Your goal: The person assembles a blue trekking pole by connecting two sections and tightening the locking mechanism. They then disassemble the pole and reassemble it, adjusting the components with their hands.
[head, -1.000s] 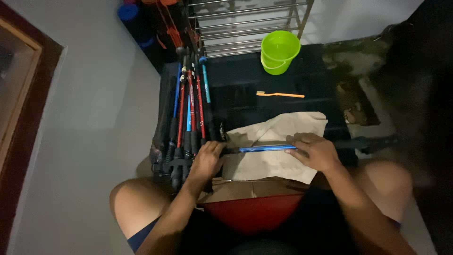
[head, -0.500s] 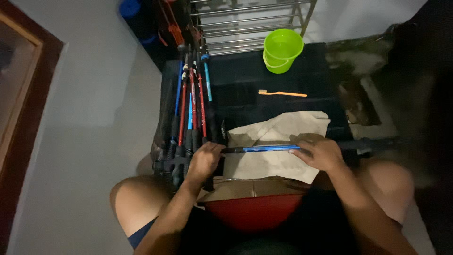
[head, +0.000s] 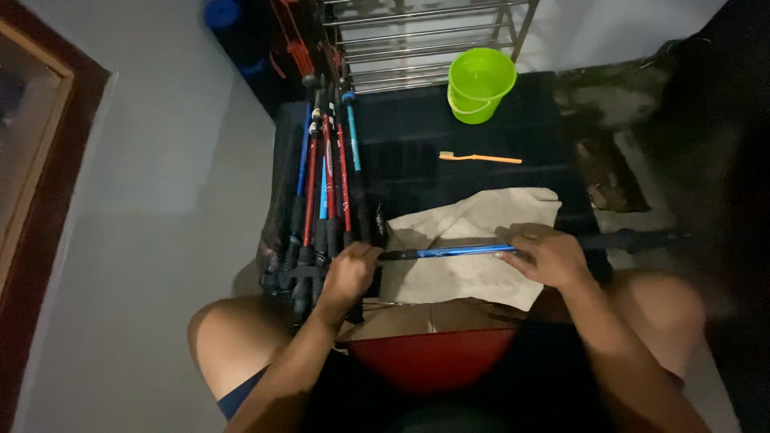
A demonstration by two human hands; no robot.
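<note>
Both my hands hold one blue trekking pole point(head: 449, 252) lying crosswise over a pale cloth point(head: 473, 240) in front of me. My left hand point(head: 349, 277) grips its dark left end. My right hand point(head: 545, 256) is closed around the shaft further right, and the pole's black grip end point(head: 642, 239) sticks out past it. The cloth lies spread on a black case point(head: 433, 152).
Several red and blue trekking poles point(head: 321, 192) lie bundled along the case's left side. An orange toothbrush point(head: 480, 158) lies on the case, a green bucket point(head: 480, 84) beyond it by a metal rack point(head: 425, 36). A red basin point(head: 433, 361) sits between my knees.
The view has shifted slightly. My hands keep the same hold on the blue pole, with the right hand a little further along the shaft.
</note>
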